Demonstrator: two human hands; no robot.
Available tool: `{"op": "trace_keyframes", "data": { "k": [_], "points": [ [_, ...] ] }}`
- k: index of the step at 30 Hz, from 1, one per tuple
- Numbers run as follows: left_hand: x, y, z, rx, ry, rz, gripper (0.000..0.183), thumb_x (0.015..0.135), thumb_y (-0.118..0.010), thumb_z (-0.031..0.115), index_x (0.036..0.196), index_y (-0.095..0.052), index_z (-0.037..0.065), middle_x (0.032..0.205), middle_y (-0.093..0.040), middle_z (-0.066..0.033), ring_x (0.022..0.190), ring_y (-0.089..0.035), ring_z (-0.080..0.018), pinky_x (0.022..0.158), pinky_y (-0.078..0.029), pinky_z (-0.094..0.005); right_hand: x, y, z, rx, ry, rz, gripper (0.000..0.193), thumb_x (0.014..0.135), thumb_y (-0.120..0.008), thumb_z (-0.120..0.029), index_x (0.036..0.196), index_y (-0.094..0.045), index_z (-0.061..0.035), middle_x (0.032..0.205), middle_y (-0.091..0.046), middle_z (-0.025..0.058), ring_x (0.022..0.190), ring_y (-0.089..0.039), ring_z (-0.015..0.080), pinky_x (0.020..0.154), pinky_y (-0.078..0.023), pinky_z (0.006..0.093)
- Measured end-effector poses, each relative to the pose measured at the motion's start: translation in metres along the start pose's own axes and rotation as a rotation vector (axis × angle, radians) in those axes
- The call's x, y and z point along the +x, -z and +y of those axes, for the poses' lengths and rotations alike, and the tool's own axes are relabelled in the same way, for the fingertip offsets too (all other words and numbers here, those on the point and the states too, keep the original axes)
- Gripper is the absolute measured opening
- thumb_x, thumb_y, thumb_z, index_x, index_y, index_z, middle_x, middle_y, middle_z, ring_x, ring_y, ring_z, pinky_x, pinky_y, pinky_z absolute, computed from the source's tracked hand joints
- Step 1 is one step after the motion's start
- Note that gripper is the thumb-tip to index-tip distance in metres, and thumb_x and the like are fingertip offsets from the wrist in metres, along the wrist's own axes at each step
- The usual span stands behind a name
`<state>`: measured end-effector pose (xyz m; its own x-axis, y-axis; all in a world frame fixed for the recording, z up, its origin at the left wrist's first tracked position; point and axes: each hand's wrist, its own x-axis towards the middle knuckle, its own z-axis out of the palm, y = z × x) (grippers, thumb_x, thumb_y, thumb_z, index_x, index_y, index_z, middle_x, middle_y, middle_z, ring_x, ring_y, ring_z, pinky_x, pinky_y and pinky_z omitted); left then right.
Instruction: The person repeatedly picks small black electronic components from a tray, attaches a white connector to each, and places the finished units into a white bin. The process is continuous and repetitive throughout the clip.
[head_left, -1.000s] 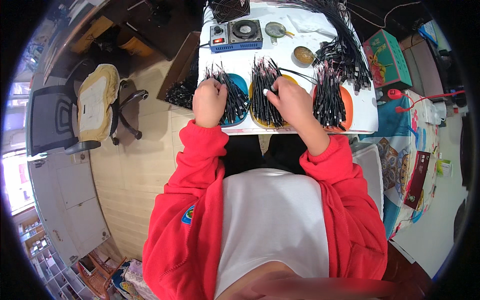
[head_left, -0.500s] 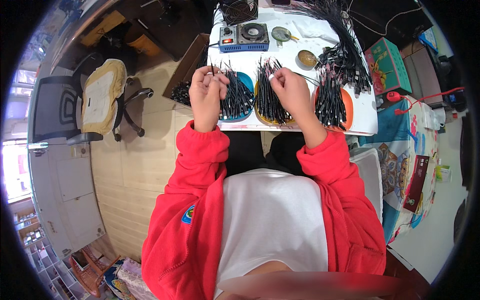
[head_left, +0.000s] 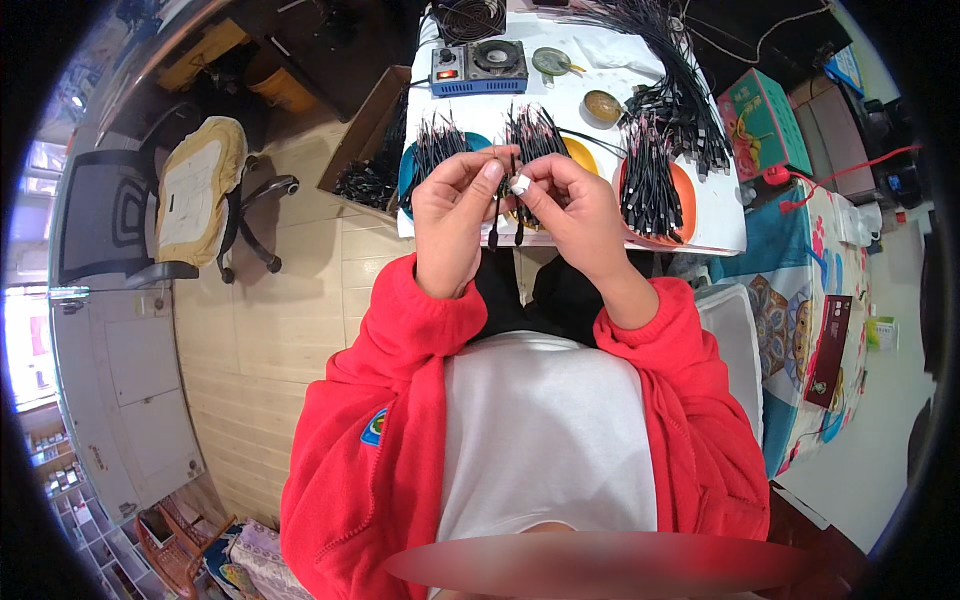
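Observation:
My left hand point(head_left: 452, 222) and my right hand point(head_left: 578, 215) meet in front of the table's near side, their fingertips nearly touching. A short black cable point(head_left: 494, 222) hangs from the pinched fingers of my left hand. From my right fingers hangs a second black cable point(head_left: 519, 228). Something white point(head_left: 519, 185) covers a fingertip of my right hand. Behind the hands stand bundles of black cables with bared reddish ends: one in a blue bowl point(head_left: 406, 180), another in a yellow bowl point(head_left: 580, 154). A third lies in an orange bowl point(head_left: 686, 200) to the right.
A blue-cased heating unit point(head_left: 479, 88) with a round pot sits at the back left. Near it are a green dish point(head_left: 549, 62) and a round tin of amber stuff point(head_left: 602, 107). Loose cables point(head_left: 690, 100) heap at the right. A cardboard box point(head_left: 345, 150) stands beside the table.
Both hands have moved closer together and nearer to me, from above the blue and yellow bowls. Two cables now hang between them. The whole view has shifted slightly.

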<state>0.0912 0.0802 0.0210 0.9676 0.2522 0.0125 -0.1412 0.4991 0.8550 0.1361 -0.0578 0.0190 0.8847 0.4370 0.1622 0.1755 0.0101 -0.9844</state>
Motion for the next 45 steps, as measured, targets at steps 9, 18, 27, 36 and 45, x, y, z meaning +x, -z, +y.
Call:
{"op": "trace_keyframes", "data": {
  "k": [9,18,27,36,45],
  "points": [
    [-0.005,-0.002,-0.005,-0.013,0.045,-0.01,0.014,0.09,-0.058,0.003,0.1,-0.065,-0.004,0.105,-0.065,-0.0105,0.086,-0.061,-0.0112,0.07,-0.052,-0.0212,-0.01,0.004,0.002,-0.082,0.06,-0.004,0.01,0.086,-0.063,-0.005,0.092,-0.061,0.0017,0.074,-0.062,0.0027,0.065,-0.056,0.0057,0.057,-0.045,0.0215],
    [-0.011,-0.004,-0.003,0.077,0.145,-0.152,0.013,0.091,-0.057,0.005,0.1,-0.06,-0.004,0.091,-0.066,-0.0116,0.072,-0.063,-0.0134,0.061,-0.05,-0.0228,0.0,0.024,-0.009,0.174,0.045,-0.058,0.012,0.088,-0.062,-0.005,0.096,-0.059,0.0029,0.084,-0.062,0.0041,0.074,-0.06,0.0073,0.065,-0.049,0.0216],
    [-0.009,0.002,-0.008,-0.146,0.234,-0.212,0.012,0.091,-0.056,0.004,0.1,-0.061,-0.003,0.083,-0.064,-0.0088,0.067,-0.056,-0.0112,0.061,-0.045,-0.0222,-0.006,0.019,0.001,0.383,0.065,-0.029,0.011,0.087,-0.062,-0.005,0.097,-0.06,0.0002,0.085,-0.06,0.0027,0.078,-0.058,0.0066,0.067,-0.047,0.0194],
    [-0.004,0.012,-0.007,-0.34,0.441,-0.434,0.011,0.091,-0.056,0.004,0.097,-0.062,-0.003,0.078,-0.062,-0.0086,0.062,-0.049,-0.0107,0.059,-0.042,-0.0223,-0.005,0.028,-0.003,0.53,-0.147,-0.197,0.017,0.088,-0.063,-0.008,0.102,-0.06,0.0008,0.088,-0.062,0.0026,0.08,-0.058,0.0081,0.071,-0.048,0.0208],
    [-0.01,0.003,-0.012,-0.199,0.288,-0.287,0.011,0.089,-0.058,0.002,0.097,-0.063,-0.005,0.079,-0.064,-0.0096,0.064,-0.053,-0.01,0.059,-0.043,-0.0208,-0.012,0.021,0.003,0.765,-0.204,-0.102,0.016,0.089,-0.061,-0.009,0.101,-0.058,-0.0003,0.088,-0.063,0.0046,0.074,-0.061,0.0106,0.068,-0.049,0.0214]
  ]
}}
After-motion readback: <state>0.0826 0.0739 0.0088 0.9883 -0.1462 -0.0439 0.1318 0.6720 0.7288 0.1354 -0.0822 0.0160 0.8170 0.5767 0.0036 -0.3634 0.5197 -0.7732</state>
